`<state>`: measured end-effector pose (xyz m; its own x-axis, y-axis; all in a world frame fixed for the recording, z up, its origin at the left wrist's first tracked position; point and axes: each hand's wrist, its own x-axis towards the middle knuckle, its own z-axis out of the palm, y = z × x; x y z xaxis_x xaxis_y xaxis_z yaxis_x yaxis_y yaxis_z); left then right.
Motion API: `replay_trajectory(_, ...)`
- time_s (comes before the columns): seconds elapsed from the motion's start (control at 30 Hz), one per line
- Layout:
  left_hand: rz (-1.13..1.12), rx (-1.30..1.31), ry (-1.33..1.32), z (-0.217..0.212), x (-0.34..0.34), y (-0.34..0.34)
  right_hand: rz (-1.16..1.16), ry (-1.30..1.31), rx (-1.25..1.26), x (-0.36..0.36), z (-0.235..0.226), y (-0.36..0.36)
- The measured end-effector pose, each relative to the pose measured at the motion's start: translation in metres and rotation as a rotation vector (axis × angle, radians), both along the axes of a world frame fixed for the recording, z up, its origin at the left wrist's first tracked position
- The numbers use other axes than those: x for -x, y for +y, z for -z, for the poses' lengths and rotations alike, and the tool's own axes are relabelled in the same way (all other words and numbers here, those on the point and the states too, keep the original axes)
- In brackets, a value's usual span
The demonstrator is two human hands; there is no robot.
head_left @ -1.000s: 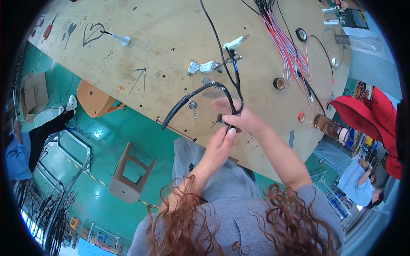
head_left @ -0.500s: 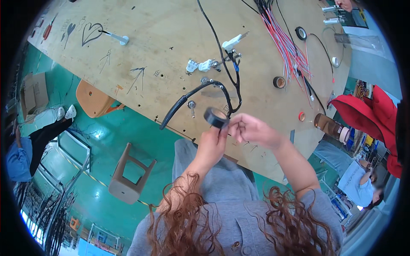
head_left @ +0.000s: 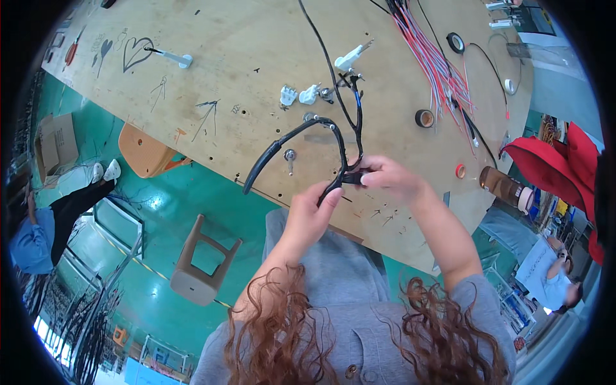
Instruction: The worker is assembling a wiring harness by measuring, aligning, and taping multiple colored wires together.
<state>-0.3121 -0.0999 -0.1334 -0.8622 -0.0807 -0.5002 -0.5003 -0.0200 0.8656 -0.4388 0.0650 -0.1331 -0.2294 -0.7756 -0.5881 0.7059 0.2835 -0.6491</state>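
A black wire harness [head_left: 340,151] lies over the table's near part, its branches wrapped in black tape, one running through a small metal post [head_left: 311,117]. My left hand [head_left: 310,212] is closed on the harness's near end, thumb along the black bundle. Right beside it, my right hand [head_left: 390,178] pinches a black tape roll [head_left: 353,178], seen nearly edge-on against the harness. The fingers hide part of the roll. A blue mark shows on the upright branch, and a white clip holder [head_left: 351,58] stands near its top.
White connector blocks [head_left: 298,95] sit behind the curved branch. A bundle of red and white wires [head_left: 433,61] spreads at the right, with a tape roll [head_left: 424,118], a small red roll [head_left: 460,171] and a brown bottle [head_left: 505,188]. Two stools stand left.
The black tape roll has gone from upright above my left hand into my right hand, against the harness. My left hand has lowered slightly and now grips the harness end.
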Motion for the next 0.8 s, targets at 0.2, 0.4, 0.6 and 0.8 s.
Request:
replay_trajectory(0.2, 0.07, 0.455, 0.071, -0.002, -0.001, 0.018, 0.267, -0.196, -0.033, -0.027, -0.021, -0.006)
replay_trajectory(0.4, 0.021, 0.248, -0.006, -0.015, 0.006, 0.022, 0.367, 0.119, -0.136, -0.029, 0.01, -0.042)
replay_trajectory(0.6, -0.06, -0.336, -0.187, -0.011, 0.007, 0.007, -0.118, -0.096, 0.128, -0.002, 0.026, -0.025)
replay_trajectory(0.8, 0.039, 0.227, 0.055, 0.007, 0.007, 0.007, 0.19, 0.235, -0.111, -0.044, -0.006, 0.005)
